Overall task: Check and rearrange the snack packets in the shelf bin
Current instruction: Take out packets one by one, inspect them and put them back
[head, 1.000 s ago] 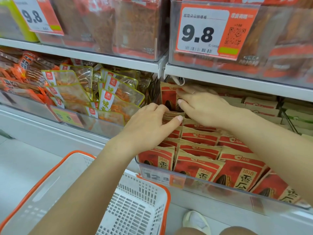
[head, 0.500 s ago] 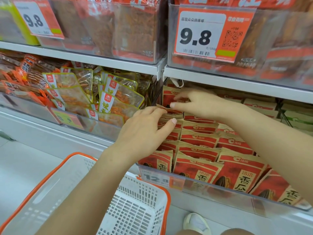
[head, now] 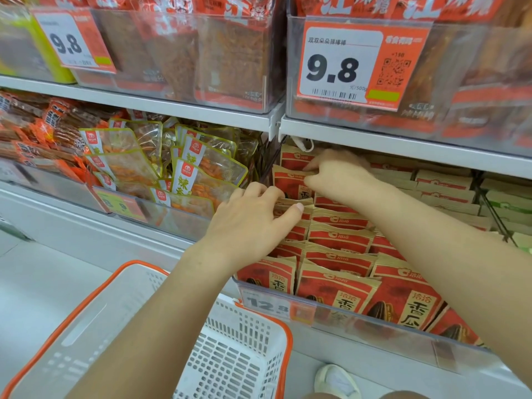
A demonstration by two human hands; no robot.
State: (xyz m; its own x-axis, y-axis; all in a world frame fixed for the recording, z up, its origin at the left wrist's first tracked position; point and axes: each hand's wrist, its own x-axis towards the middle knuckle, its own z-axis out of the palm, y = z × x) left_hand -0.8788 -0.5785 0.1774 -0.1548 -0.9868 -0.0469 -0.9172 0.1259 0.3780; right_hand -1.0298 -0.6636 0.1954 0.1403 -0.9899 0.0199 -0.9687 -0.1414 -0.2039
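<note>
Since a second ago the right hand (head: pixel 336 174) has reached deeper toward the bin's back, its grip pinching a red snack packet (head: pixel 290 184) by the top edge. Just in front of that grip, the left hand (head: pixel 247 223) presses curled fingers onto the packet rows in the shelf bin (head: pixel 331 318).

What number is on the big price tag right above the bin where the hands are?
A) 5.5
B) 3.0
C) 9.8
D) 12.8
C: the orange and white price tag on the shelf above the right hand and left hand plainly reads 9.8; 12.8 is on the lower label at the front of the bin of red snack packets.
</note>
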